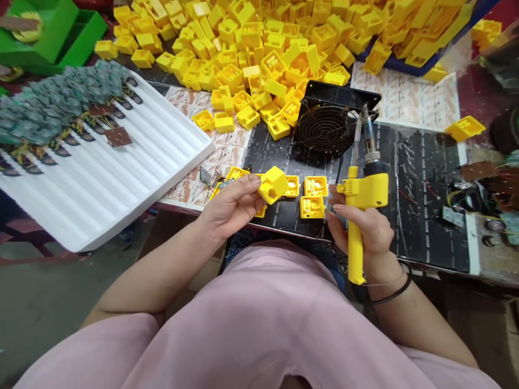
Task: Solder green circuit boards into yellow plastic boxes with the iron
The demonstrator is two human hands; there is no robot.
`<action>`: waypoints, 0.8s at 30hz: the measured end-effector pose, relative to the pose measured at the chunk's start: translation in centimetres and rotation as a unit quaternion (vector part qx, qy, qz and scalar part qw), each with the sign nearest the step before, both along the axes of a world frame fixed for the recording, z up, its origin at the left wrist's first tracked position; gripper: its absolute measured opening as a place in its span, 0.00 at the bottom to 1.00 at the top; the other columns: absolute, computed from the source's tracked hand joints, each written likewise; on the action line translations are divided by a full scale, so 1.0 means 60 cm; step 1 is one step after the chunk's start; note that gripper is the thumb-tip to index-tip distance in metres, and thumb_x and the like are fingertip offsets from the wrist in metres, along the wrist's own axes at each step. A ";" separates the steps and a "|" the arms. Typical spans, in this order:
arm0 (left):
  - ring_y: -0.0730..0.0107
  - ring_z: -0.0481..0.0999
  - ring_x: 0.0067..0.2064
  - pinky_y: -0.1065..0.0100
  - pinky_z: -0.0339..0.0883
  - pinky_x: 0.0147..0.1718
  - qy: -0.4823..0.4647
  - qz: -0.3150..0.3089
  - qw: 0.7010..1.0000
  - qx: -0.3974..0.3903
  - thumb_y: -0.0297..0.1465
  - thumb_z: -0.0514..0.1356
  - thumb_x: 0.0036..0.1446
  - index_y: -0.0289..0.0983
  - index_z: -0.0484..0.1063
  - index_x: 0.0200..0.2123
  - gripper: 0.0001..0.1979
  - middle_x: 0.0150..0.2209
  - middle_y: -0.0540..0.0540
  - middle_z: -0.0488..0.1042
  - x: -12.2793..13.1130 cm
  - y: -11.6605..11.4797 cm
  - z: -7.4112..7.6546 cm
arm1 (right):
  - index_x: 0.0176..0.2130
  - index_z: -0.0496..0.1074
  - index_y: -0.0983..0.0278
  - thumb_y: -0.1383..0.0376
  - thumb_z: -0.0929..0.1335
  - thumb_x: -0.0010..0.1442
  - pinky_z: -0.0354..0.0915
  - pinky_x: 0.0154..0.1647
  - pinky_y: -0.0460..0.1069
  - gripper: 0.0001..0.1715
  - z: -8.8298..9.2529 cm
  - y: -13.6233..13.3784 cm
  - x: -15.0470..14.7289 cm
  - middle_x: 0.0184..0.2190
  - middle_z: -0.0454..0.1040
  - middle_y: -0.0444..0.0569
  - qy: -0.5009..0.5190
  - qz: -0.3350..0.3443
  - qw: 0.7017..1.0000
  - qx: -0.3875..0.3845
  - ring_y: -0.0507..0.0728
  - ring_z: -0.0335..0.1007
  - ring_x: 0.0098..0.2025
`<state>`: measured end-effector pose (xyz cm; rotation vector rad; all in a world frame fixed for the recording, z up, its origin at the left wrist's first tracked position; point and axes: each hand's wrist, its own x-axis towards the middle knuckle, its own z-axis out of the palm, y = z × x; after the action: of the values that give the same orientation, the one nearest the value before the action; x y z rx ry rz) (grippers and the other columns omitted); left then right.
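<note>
Between the thumb and fingers of my left hand (237,205) is a small yellow plastic housing (273,185), tilted above the table's front edge. My right hand (367,229) is wrapped round a yellow soldering gun (356,237), its metal tip pointing up and away from me. Left of that hand, two open yellow housings (312,207) lie with their hollow sides up. More housings sit behind and under my left hand, partly hidden by it. One of these (292,186) shows just right of the held piece.
A heap of yellow housings (243,48) covers the back of the table. A black fan (326,127) stands before it. At left, a white foam tray (162,146) carries wired circuit boards. Green bins (52,38) stand back left; loose electronic parts (454,216) lie at right.
</note>
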<state>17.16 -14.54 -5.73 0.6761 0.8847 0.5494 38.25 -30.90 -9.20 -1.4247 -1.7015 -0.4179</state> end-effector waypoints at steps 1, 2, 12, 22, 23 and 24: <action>0.74 0.80 0.35 0.76 0.77 0.35 -0.002 -0.008 1.000 0.010 0.29 0.74 0.44 0.36 0.74 0.33 0.14 0.34 0.51 0.78 0.000 -0.002 0.000 | 0.53 0.71 0.56 0.74 0.75 0.63 0.80 0.36 0.47 0.23 -0.001 -0.001 0.000 0.46 0.86 0.47 -0.004 0.001 1.000 -0.003 0.57 0.86 0.39; 0.74 0.80 0.35 0.75 0.76 0.35 -0.004 -0.024 0.999 0.040 0.31 0.74 0.45 0.36 0.73 0.32 0.14 0.33 0.51 0.78 -0.002 -0.004 -0.002 | 0.54 0.70 0.56 0.74 0.75 0.63 0.80 0.37 0.47 0.24 -0.002 -0.001 0.001 0.45 0.86 0.47 -0.007 0.001 1.000 -0.007 0.57 0.86 0.40; 0.57 0.77 0.65 0.52 0.71 0.67 0.079 -0.313 0.456 0.830 0.20 0.53 0.69 0.33 0.73 0.49 0.11 0.63 0.27 0.75 -0.019 -0.016 -0.060 | 0.63 0.63 0.55 0.58 0.77 0.66 0.80 0.49 0.57 0.33 -0.030 -0.008 0.045 0.47 0.83 0.50 -0.023 0.047 0.992 -0.119 0.61 0.84 0.45; 0.33 0.51 0.79 0.31 0.42 0.74 0.308 -0.393 0.413 0.762 0.61 0.63 0.62 0.41 0.60 0.75 0.48 0.78 0.30 0.53 -0.031 0.061 -0.043 | 0.61 0.65 0.62 0.46 0.71 0.69 0.76 0.59 0.72 0.32 -0.017 0.042 0.068 0.51 0.80 0.59 -0.083 0.167 0.967 -0.174 0.70 0.79 0.56; 0.33 0.52 0.78 0.32 0.43 0.74 0.321 -0.408 0.411 0.749 0.62 0.63 0.61 0.42 0.59 0.75 0.49 0.78 0.31 0.52 -0.032 0.065 -0.045 | 0.61 0.66 0.61 0.45 0.70 0.69 0.76 0.58 0.71 0.32 -0.022 0.051 0.071 0.50 0.80 0.59 -0.089 0.175 0.965 -0.173 0.69 0.80 0.54; 0.35 0.54 0.78 0.34 0.45 0.74 0.330 -0.419 0.410 0.740 0.63 0.62 0.61 0.43 0.59 0.76 0.49 0.78 0.31 0.53 -0.031 0.065 -0.049 | 0.60 0.66 0.61 0.45 0.70 0.69 0.76 0.57 0.71 0.31 -0.027 0.061 0.072 0.50 0.79 0.60 -0.095 0.183 0.963 -0.176 0.69 0.80 0.53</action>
<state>15.29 -10.61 -8.64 2.9800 0.3471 -0.0992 42.59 -27.26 -10.84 -1.2992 -2.2283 -0.0465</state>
